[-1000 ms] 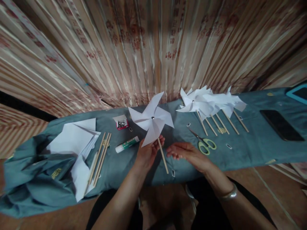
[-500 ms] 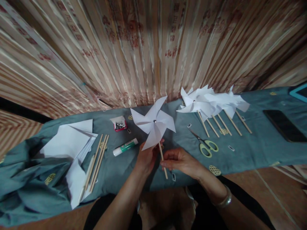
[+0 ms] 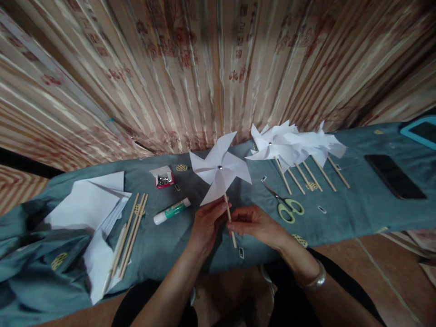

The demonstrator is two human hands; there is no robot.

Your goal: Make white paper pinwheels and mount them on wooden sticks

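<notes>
A white paper pinwheel (image 3: 220, 168) with a silver pin at its centre faces up between my hands, on a thin wooden stick. My left hand (image 3: 208, 223) grips the stick just below the paper blades, thumb against it. Lower on the same stick, my right hand (image 3: 252, 223) pinches it between thumb and fingers. The stick's bottom end sticks out below both hands. To the left lies a glue stick (image 3: 172, 210) with a green label, and behind it an open red box of pins (image 3: 163, 179). Green-handled scissors (image 3: 288, 208) lie to the right.
Several finished pinwheels (image 3: 289, 144) overlap at the back right. A dark phone (image 3: 394, 176) and a blue-edged device (image 3: 413, 131) lie farther right. White paper sheets (image 3: 85, 204), loose wooden sticks (image 3: 133, 238) and a white pen (image 3: 114, 261) occupy the left. A curtain (image 3: 204, 68) hangs behind.
My left thumb has come round onto the stick below the blades. The pinwheel has tilted slightly, and the whole view has shifted a little to the right.
</notes>
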